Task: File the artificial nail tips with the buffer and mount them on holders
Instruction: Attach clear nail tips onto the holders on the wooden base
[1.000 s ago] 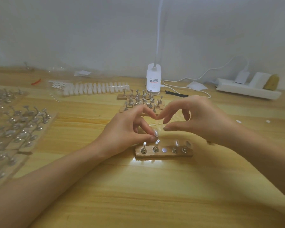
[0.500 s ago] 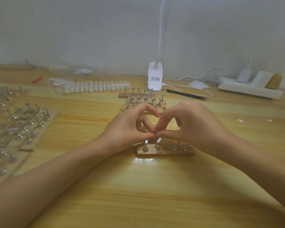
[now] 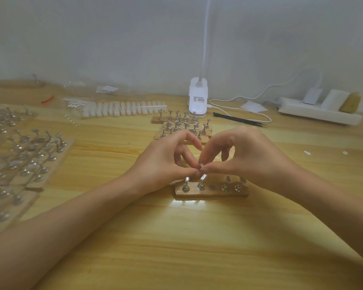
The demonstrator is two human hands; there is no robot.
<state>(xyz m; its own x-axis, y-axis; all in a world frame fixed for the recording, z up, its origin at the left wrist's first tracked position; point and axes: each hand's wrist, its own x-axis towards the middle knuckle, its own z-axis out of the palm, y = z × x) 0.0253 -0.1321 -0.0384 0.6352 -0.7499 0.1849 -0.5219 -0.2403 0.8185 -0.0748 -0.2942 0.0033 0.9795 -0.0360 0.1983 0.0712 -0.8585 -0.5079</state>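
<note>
both of your hands meet just above the near wooden base (image 3: 212, 192), and the size of the piece explains it. the nail tip (image 3: 201, 164) is a small pale sliver, too slight for one hand to steady and aim. your left hand (image 3: 164, 162) pinches it between thumb and forefinger, and your right hand (image 3: 249, 158) closes thumb and forefinger on it from the other side. the spare fingers (image 3: 226, 151) arch up and away, which leaves you a sightline to the posts below.

the tip hangs right over the second holder (image 3: 202, 182) from the left, close to its tilted head. whether it touches yet i cannot tell. nothing else is in either hand, so this reads as mounting, not filing. the base lies square across your front, so each post can be reached in turn. two posts on its right sit partly behind your right hand.

the filled racks (image 3: 182, 124) are pushed back beside the lamp base (image 3: 198, 99), and more racks (image 3: 29, 155) stand off to your left, out of your wrists' way. the strip of unused tips (image 3: 124, 107) lies along the back of the worktop (image 3: 176, 237), within reach. press lightly when you seat the tip, since the slim post looks easy to tip over.
</note>
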